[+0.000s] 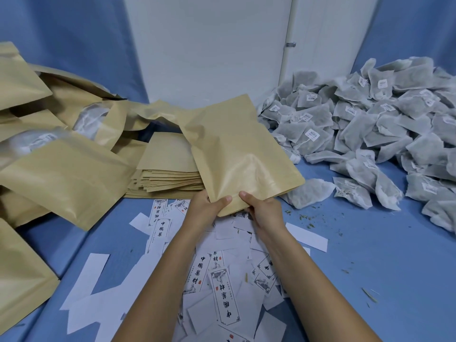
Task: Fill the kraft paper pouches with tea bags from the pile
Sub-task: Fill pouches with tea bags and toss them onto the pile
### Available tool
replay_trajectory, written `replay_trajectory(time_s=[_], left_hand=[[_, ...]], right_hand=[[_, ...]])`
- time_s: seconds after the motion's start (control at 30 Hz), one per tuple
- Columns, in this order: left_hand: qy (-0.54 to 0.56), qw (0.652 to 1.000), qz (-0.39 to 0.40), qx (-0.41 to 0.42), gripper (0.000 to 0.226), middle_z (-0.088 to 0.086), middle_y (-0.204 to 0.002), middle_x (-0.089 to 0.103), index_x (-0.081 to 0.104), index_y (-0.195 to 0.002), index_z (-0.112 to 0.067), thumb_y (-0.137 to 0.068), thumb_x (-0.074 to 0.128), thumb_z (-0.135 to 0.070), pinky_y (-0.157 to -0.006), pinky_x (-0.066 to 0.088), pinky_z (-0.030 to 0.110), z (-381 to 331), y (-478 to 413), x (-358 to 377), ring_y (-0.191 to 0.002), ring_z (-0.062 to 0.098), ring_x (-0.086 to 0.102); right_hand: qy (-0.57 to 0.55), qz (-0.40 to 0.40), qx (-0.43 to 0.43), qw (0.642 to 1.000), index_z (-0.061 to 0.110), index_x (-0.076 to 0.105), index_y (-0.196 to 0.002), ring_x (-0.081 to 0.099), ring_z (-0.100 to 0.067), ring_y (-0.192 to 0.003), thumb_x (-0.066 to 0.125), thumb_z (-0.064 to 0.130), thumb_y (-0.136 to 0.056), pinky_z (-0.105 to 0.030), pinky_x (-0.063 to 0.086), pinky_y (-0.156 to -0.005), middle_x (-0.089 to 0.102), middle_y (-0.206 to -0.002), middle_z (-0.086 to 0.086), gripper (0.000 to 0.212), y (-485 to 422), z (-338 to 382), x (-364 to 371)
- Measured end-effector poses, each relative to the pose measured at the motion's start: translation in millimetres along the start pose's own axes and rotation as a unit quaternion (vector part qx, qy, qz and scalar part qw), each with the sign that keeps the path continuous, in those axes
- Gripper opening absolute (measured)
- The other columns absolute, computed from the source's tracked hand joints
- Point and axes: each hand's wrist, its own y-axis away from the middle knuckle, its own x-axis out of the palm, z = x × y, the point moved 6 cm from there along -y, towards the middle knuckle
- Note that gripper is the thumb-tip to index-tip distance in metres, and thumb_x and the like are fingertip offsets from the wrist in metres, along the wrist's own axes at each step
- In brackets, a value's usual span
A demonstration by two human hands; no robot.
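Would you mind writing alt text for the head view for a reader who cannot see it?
The left hand and right hand grip the near edge of a kraft paper pouch above printed labels scattered on a blue table. Tea bag pile at right; flat pouch stack and filled pouches at left.

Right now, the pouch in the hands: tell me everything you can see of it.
The pouch is a tan, rectangular kraft paper bag with a slight sheen and soft creases toward the held end. It looks empty. The left hand and right hand pinch its near short edge, thumbs on top, and it tilts up and away, above the stack of flat pouches. Whether the held end is open cannot be told.
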Motion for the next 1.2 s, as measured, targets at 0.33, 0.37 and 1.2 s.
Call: replay_trajectory(time_s=[0.33, 0.37, 1.2], left_hand=[[0.002, 1.000, -0.029, -0.008, 0.018, -0.013, -0.088, 0.067, 0.063, -0.091, -0.026, -0.083, 0.071, -0.013, -0.062, 0.047, 0.014, -2.7, -0.7, -11.8, -0.076, -0.003, 0.062], [0.021, 0.999, -0.037, -0.015, 0.017, -0.010, -0.090, 0.068, 0.064, -0.097, -0.022, -0.084, 0.070, -0.012, -0.066, 0.050, 0.017, -1.8, 0.0, -12.6, -0.079, 0.001, 0.064], [-0.461, 0.857, -0.070, 0.219, 0.069, -0.015, -0.154, 0.023, 0.032, -0.143, -0.041, -0.082, 0.054, -0.063, -0.112, 0.008, 0.056, -24.4, 2.4, 9.0, -0.144, 0.010, 0.008]], right_hand=[[-0.086, -0.027, -0.029, 0.995, 0.005, 0.066, -0.095, 0.068, -0.019, -0.086, 0.070, 0.000, -0.081, -0.026, 0.056, -0.075, 0.071, -0.099, -0.007, 0.016, -4.9, 15.1, -8.7], [-0.075, -0.025, -0.029, 0.996, 0.006, 0.066, -0.093, 0.067, -0.020, -0.086, 0.070, 0.000, -0.080, -0.027, 0.056, -0.075, 0.071, -0.099, -0.007, 0.015, -4.0, 15.1, -7.9], [-0.107, 0.122, -0.063, 0.985, 0.006, 0.058, -0.086, 0.063, -0.023, -0.084, 0.054, 0.005, -0.086, -0.035, 0.056, -0.078, 0.065, -0.080, -0.008, 0.004, -1.3, 29.3, 11.5]])
